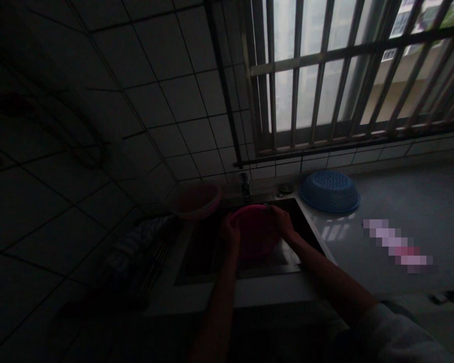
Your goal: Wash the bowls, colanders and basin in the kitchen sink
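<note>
Over the sink (200, 252) I hold a round pink basin (257, 232) by its two sides. My left hand (230, 231) is closed on its left rim. On the far right of the rim, my right hand (281, 220) grips it too. The basin is tilted, with its inside facing me; the dim light hides whether anything lies in it. Just behind it stands the faucet (245, 185).
A blurred pinkish bowl (196, 200) sits at the sink's back left corner. A blue perforated basket (330, 190) lies upside down on the counter (401, 196) at the right. Striped cloth (136, 244) is at the left. Behind is a barred window (325, 75).
</note>
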Demonstrator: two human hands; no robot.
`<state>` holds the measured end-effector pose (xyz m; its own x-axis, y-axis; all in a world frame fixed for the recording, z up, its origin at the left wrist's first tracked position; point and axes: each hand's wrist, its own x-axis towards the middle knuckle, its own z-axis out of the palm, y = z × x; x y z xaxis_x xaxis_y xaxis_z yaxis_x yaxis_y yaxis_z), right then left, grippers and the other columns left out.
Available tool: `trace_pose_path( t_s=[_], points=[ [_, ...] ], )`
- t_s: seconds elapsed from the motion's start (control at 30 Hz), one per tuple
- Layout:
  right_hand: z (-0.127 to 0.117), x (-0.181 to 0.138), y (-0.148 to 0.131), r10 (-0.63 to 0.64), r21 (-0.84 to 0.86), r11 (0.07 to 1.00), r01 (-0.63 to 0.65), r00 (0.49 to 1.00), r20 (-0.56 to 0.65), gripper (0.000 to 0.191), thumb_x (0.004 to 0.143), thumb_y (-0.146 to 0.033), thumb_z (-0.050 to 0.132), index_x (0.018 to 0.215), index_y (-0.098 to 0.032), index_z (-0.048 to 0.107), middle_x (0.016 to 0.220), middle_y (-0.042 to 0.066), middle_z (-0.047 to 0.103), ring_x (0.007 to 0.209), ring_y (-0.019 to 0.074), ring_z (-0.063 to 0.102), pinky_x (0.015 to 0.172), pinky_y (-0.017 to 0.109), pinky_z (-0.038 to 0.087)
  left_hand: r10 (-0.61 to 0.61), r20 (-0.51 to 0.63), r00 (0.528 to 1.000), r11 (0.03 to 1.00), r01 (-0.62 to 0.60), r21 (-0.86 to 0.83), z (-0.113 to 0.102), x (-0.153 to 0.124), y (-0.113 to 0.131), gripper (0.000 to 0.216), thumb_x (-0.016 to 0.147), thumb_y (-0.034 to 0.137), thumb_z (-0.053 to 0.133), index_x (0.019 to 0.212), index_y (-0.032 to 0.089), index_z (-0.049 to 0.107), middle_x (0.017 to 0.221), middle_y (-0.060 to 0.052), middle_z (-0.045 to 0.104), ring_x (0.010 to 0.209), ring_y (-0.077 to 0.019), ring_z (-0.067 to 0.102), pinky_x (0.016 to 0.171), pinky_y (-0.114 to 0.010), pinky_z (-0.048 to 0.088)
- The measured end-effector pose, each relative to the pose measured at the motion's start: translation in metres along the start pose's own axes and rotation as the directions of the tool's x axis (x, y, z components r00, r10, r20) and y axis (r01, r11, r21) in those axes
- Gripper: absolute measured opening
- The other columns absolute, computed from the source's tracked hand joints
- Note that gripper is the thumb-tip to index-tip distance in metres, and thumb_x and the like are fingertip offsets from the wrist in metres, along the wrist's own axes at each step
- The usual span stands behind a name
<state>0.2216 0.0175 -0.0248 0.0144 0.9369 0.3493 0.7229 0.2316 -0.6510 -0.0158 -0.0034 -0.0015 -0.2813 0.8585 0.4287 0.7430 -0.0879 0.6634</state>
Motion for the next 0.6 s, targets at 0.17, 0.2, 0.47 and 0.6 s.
trace_pose_path(
  t_s=[0.17,0.2,0.47,0.6],
  points=[
    [0.004,0.001,-0.006,-0.041,-0.093,0.995,0.045,0.998,0.047,0.036,0.103,-0.012,0.047,0.128,-0.022,0.071,0.124,0.009,0.078,0.104,0.022,0.075,0.086,0.028,0.053,0.202,-0.022,0.979,0.97,-0.197,0.146,-0.003,-0.005,0.015,0.053,0.098,0.02,0.062,0.151,0.022,0.061,0.159,-0.013,0.059,0.157,-0.0329,0.042,0.13,-0.054,0.032],
    [0.006,0.0,-0.009,-0.069,-0.107,0.991,0.077,0.995,0.069,0.036,0.103,-0.012,0.048,0.128,-0.023,0.071,0.126,0.009,0.078,0.104,0.0219,0.075,0.087,0.028,0.054,0.237,0.008,0.971,0.959,-0.235,0.158,-0.001,-0.007,0.02,0.055,0.097,0.019,0.063,0.152,0.024,0.061,0.162,-0.012,0.056,0.16,-0.0328,0.038,0.131,-0.054,0.029],
    [0.018,0.0,-0.026,-0.222,-0.059,0.971,0.232,0.964,0.145,0.038,0.099,-0.01,0.054,0.126,-0.024,0.077,0.13,0.008,0.078,0.111,0.0222,0.075,0.097,0.029,0.056,0.055,0.292,0.955,0.998,-0.042,-0.048,0.007,-0.01,0.023,0.041,0.099,0.01,0.055,0.128,0.028,0.078,0.134,-0.006,0.078,0.121,-0.02,0.074,0.111,-0.035,0.054],
    [0.003,0.005,-0.002,-0.003,0.022,1.0,0.003,1.0,-0.001,0.041,0.098,-0.013,0.055,0.132,-0.024,0.075,0.124,0.008,0.081,0.108,0.0243,0.076,0.091,0.029,0.057,-0.156,0.124,0.98,0.979,0.17,-0.113,0.0,-0.003,0.014,0.038,0.099,0.01,0.053,0.127,0.02,0.078,0.129,-0.012,0.079,0.117,-0.0225,0.075,0.105,-0.034,0.057]
  ],
)
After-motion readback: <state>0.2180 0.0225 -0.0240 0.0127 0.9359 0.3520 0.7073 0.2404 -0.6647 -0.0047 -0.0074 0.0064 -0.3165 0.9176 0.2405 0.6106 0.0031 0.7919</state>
